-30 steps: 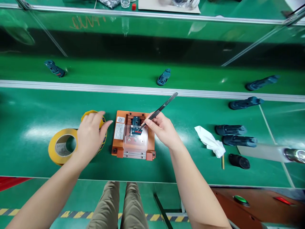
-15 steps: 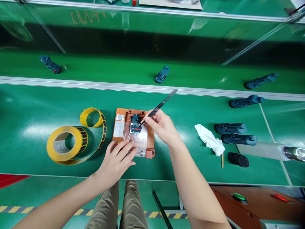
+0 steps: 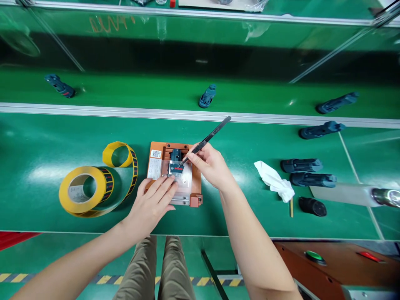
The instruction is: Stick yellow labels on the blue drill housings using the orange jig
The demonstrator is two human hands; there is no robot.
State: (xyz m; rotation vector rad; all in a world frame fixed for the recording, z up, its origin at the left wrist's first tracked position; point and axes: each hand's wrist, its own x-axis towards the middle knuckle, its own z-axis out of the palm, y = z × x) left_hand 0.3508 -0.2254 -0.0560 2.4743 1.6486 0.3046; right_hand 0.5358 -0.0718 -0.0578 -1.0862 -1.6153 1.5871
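An orange fixture (image 3: 197, 183) lies on the green bench, with a dark blue tool housing (image 3: 176, 154) set in its upper part. A clear plastic plate (image 3: 185, 188) covers the fixture's middle. My right hand (image 3: 210, 166) is closed on black tweezers (image 3: 210, 136), whose tips touch a dark label with BOSCH lettering (image 3: 175, 168) at the plate's upper edge. My left hand (image 3: 153, 204) lies over the plate's lower left with fingers stretched out, the fingertips just below the label. Whether the label is stuck down I cannot tell.
Left of the fixture stands a yellow roll of labels (image 3: 65, 193) with its strip curling out. To the right lie a white cloth (image 3: 271, 179), several dark blue housings (image 3: 301, 165) and a black cap (image 3: 312, 206). More housings stand on the green belt (image 3: 140, 89) behind a metal rail.
My left hand's fingers have slid up the plate, closer to the label. The tweezer tips stay at the label, and the whole view has shifted slightly.
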